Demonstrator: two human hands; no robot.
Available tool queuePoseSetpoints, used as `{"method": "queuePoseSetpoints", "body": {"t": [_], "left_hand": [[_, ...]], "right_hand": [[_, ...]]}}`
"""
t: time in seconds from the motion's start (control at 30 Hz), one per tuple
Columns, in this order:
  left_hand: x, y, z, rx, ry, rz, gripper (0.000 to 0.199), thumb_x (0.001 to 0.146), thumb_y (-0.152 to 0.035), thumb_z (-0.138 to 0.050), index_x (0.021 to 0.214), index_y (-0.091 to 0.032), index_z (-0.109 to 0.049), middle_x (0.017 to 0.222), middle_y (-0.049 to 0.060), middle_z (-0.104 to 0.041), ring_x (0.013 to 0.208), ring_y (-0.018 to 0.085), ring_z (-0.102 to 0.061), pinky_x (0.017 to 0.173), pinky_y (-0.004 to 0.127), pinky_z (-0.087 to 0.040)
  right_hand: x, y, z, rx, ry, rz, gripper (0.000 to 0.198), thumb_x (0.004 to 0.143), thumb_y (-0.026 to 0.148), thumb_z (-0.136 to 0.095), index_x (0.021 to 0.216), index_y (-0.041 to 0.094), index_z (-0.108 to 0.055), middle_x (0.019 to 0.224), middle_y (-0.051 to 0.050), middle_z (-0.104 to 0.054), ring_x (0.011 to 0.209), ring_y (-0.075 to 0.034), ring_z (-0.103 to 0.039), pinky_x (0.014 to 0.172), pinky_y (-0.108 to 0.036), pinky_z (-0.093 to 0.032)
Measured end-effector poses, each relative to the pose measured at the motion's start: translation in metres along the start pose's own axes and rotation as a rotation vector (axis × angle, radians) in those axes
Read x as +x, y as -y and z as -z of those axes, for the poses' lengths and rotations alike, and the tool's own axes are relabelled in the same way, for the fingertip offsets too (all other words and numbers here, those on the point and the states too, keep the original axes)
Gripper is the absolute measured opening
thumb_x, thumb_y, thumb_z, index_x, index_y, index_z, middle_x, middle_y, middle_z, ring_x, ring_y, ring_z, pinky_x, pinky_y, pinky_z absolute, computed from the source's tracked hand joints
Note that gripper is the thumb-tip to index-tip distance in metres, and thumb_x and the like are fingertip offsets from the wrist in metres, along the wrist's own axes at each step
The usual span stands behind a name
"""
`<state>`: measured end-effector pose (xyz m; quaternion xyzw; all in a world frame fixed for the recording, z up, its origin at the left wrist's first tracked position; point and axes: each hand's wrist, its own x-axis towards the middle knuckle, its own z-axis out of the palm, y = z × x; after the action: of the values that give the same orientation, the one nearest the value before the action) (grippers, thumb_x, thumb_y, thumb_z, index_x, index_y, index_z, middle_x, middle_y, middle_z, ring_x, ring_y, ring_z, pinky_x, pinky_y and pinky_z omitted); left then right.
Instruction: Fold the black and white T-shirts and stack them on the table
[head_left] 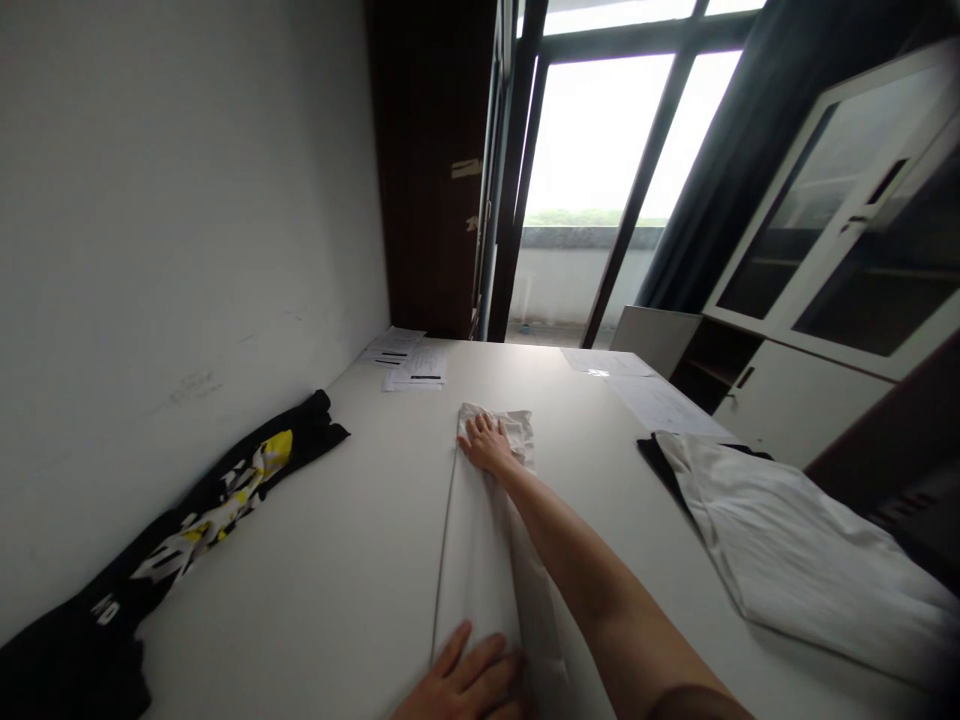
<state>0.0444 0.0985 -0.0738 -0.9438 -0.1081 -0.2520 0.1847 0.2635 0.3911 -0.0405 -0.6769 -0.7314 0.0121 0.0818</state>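
A white garment [480,560], laid in a long narrow strip, runs away from me down the middle of the table. Its exact kind I cannot make out. Near its far end, where the cloth is wrinkled, my right hand [486,442] lies flat with fingers spread. My left hand [469,685] rests on the near part, fingers stretched out, partly cut off by the bottom edge of the view. Both palms face down on the cloth, and neither hand grips it. My right forearm crosses over the strip's right side.
On the white table [352,560], a black garment with a yellow and white print [217,500] lies left against the wall. White and black clothes [810,550] lie at right. Paper sheets [416,365] are at the far left, others [660,405] at the far right. Cabinets [840,230] stand beyond.
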Motion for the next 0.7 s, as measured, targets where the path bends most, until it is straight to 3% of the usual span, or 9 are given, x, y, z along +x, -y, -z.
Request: {"method": "queuePoseSetpoints", "body": {"t": [0.2, 0.3, 0.47, 0.57, 0.7], "left_hand": [[0.002, 0.002, 0.006, -0.016, -0.018, -0.001, 0.030, 0.104, -0.043, -0.054, 0.132, -0.035, -0.063, 0.144, -0.002, -0.062, 0.132, 0.021, -0.055, 0.124, 0.044, -0.029], [0.003, 0.004, 0.011, -0.047, 0.027, -0.007, 0.032, 0.104, -0.039, -0.055, 0.135, -0.034, -0.061, 0.146, -0.001, -0.060, 0.134, 0.021, -0.055, 0.124, 0.043, -0.030], [0.004, 0.022, 0.029, -0.231, 0.084, 0.024, 0.031, 0.104, -0.033, -0.054, 0.134, -0.028, -0.061, 0.145, -0.001, -0.062, 0.136, 0.018, -0.054, 0.122, 0.036, -0.035], [0.004, 0.041, 0.050, -0.399, 0.192, 0.161, 0.040, 0.100, -0.031, -0.056, 0.139, -0.025, -0.056, 0.146, 0.003, -0.061, 0.136, 0.020, -0.054, 0.120, 0.038, -0.040], [0.003, 0.061, 0.073, -0.469, 0.335, 0.415, 0.056, 0.084, -0.009, -0.055, 0.137, -0.026, -0.057, 0.151, 0.002, -0.056, 0.142, 0.024, -0.048, 0.120, 0.047, -0.041]], "right_hand": [[-0.003, -0.001, 0.000, 0.022, 0.017, 0.003, 0.072, 0.104, 0.061, -0.031, 0.161, 0.018, -0.033, 0.170, -0.015, -0.021, 0.157, -0.030, -0.014, 0.125, -0.052, -0.007], [-0.005, -0.001, -0.001, 0.015, -0.045, 0.023, 0.069, 0.104, 0.059, -0.031, 0.160, 0.020, -0.035, 0.170, -0.013, -0.020, 0.158, -0.029, -0.011, 0.125, -0.049, -0.007], [-0.016, 0.002, 0.009, 0.038, -0.041, 0.059, 0.062, 0.107, 0.053, -0.032, 0.158, 0.020, -0.040, 0.168, -0.011, -0.028, 0.157, -0.026, -0.018, 0.126, -0.047, -0.011], [-0.037, -0.003, 0.016, 0.053, -0.109, 0.131, 0.056, 0.109, 0.045, -0.027, 0.158, 0.022, -0.041, 0.166, -0.007, -0.032, 0.156, -0.022, -0.021, 0.127, -0.044, -0.009], [-0.087, -0.034, 0.012, 0.091, -0.175, 0.243, 0.051, 0.109, 0.040, -0.026, 0.150, 0.026, -0.053, 0.161, -0.003, -0.043, 0.152, -0.018, -0.031, 0.128, -0.039, -0.012]]}}
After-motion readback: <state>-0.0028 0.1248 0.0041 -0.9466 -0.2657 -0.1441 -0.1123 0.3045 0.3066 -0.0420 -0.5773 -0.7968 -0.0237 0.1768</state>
